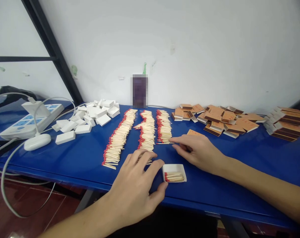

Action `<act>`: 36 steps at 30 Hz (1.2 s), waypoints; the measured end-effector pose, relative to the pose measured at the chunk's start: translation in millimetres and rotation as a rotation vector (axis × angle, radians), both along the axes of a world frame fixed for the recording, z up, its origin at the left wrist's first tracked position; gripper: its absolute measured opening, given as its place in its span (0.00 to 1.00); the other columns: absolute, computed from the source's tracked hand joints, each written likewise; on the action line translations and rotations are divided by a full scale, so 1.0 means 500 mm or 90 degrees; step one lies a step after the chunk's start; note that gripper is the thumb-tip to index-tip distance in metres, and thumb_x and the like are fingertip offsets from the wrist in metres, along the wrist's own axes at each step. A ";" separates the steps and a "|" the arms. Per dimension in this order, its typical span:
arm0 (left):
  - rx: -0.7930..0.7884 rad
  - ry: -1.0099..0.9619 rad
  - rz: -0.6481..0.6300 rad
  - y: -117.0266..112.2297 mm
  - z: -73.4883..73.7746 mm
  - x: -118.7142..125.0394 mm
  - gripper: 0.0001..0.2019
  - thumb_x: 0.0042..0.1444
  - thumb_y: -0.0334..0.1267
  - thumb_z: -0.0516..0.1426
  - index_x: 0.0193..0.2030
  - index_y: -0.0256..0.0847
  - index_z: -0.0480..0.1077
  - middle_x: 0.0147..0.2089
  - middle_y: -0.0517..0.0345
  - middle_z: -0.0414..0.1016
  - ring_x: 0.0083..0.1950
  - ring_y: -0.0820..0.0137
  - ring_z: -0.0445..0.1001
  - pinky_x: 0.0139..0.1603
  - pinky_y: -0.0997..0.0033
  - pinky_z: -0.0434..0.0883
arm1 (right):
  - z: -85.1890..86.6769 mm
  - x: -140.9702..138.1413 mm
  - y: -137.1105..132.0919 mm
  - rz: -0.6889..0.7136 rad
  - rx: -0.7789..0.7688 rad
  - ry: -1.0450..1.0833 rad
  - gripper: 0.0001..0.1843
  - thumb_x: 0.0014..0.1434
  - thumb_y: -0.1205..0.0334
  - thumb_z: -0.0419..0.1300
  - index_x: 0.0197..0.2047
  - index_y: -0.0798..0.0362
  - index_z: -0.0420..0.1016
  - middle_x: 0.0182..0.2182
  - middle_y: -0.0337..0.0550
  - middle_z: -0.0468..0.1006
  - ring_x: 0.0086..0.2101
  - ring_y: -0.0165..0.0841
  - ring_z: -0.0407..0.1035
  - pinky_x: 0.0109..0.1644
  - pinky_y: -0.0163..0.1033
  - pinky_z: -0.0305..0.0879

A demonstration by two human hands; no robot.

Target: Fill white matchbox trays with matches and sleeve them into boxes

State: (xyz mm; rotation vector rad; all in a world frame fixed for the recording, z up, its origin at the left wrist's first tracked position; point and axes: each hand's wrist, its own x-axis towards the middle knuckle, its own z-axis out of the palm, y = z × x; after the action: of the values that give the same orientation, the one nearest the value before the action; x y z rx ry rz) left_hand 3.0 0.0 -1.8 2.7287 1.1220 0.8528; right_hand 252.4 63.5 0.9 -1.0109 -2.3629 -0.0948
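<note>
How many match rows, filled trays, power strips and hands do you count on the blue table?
Match rows: 3
Filled tray: 1
Power strip: 1
Hands: 2, the left hand and the right hand
Total: 7

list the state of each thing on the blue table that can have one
white tray: open, a few matches inside
match rows: three, lying loose
left hand: open, palm down, fingers on the middle row's near end
right hand: open, palm down, fingertips at the right row
white tray pile: loose heap
orange sleeves: loose heap
power strip: plug in it
</note>
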 end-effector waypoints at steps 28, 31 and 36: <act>0.001 0.027 -0.003 -0.002 0.003 -0.001 0.14 0.63 0.40 0.56 0.55 0.41 0.70 0.58 0.46 0.69 0.60 0.53 0.65 0.58 0.45 0.69 | 0.003 -0.007 0.004 -0.003 -0.047 -0.005 0.11 0.64 0.68 0.56 0.39 0.56 0.82 0.25 0.42 0.74 0.23 0.29 0.67 0.26 0.34 0.62; -0.001 0.030 -0.004 -0.002 0.003 -0.001 0.15 0.63 0.40 0.57 0.55 0.42 0.69 0.58 0.46 0.69 0.60 0.53 0.64 0.58 0.45 0.69 | 0.002 -0.008 0.007 -0.017 -0.064 0.024 0.10 0.62 0.68 0.58 0.38 0.56 0.82 0.23 0.39 0.73 0.21 0.28 0.65 0.26 0.34 0.60; 0.000 0.030 -0.002 -0.002 0.002 -0.001 0.15 0.63 0.40 0.57 0.55 0.42 0.70 0.58 0.47 0.69 0.60 0.53 0.64 0.58 0.45 0.68 | 0.003 -0.011 0.011 -0.047 -0.088 0.034 0.09 0.61 0.66 0.59 0.37 0.54 0.81 0.21 0.37 0.73 0.21 0.27 0.63 0.26 0.34 0.60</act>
State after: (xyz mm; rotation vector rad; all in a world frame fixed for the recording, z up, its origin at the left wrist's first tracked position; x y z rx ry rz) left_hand 2.6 -0.9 -0.6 2.7639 1.1251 0.7931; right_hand 247.2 69.1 2.3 -1.1523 -2.3087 0.0671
